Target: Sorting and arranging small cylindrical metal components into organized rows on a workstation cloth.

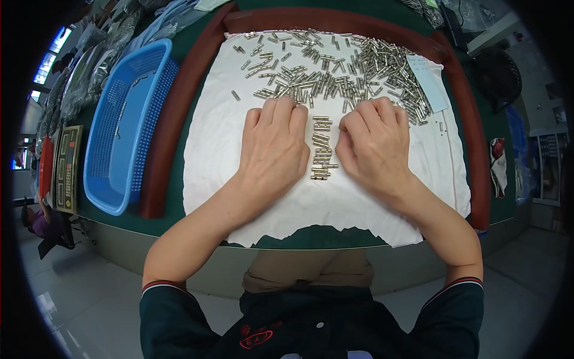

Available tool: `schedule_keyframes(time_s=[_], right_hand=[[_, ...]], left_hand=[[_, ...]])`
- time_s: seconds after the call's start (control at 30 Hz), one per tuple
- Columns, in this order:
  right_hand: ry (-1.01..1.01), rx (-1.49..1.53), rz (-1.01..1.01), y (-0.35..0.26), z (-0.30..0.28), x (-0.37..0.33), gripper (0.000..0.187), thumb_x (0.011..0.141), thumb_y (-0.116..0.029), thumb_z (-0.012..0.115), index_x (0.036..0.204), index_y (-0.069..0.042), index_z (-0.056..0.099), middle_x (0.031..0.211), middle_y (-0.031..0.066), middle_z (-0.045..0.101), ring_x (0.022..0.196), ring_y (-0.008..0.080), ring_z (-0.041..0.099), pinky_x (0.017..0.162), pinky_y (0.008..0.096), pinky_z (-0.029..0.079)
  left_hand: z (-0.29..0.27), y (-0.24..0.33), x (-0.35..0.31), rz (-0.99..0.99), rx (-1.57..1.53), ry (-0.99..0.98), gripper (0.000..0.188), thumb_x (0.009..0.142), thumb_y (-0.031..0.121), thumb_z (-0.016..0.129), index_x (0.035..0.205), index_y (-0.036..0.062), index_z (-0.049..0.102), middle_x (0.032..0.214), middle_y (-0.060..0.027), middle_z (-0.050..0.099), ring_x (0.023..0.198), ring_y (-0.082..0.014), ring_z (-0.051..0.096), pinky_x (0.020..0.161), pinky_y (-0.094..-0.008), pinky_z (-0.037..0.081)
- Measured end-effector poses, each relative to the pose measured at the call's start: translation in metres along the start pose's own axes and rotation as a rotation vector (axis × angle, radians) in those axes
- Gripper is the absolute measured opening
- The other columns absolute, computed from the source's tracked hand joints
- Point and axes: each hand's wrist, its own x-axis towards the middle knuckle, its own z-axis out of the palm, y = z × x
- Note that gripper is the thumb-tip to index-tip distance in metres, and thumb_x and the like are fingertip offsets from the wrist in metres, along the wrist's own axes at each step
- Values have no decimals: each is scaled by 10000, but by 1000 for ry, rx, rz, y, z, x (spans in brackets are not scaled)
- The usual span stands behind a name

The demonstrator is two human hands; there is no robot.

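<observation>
While our left hand (275, 140) and right hand (375, 140) curl over one white cloth (218, 149), one column of metal pins (321, 149) lies between them. On both, the fingers are bent under, so we cannot tell whether they pinch anything. Beyond our knuckles, loose pins (327, 84), too many to count, scatter across the cloth and thicken into one heap (382, 63) at far right, beside one pale blue slip (427, 84). Three red rails (173, 122) border the cloth; one blue basket (143, 128) stands outside the left rail.
</observation>
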Motion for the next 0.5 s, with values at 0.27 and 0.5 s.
schedule_keyframes(time_s=[0.27, 0.5], right_hand=[[-58, 17, -15, -11, -2, -1, 184, 613, -33, 638, 744, -82, 517, 764, 59, 497, 819, 255, 511, 732, 389, 349], [-41, 144, -59, 2, -12, -7, 182, 594, -22, 640, 729, -82, 533, 738, 53, 510, 765, 253, 519, 720, 388, 361]], left_hand=[[-1, 10, 0, 65, 13, 2, 205, 690, 45, 606, 875, 43, 518, 897, -99, 475, 891, -261, 489, 763, -385, 352], [-20, -10, -4, 67, -195, -93, 257, 664, -30, 578, 907, 43, 534, 868, -97, 487, 845, -274, 505, 742, -375, 384]])
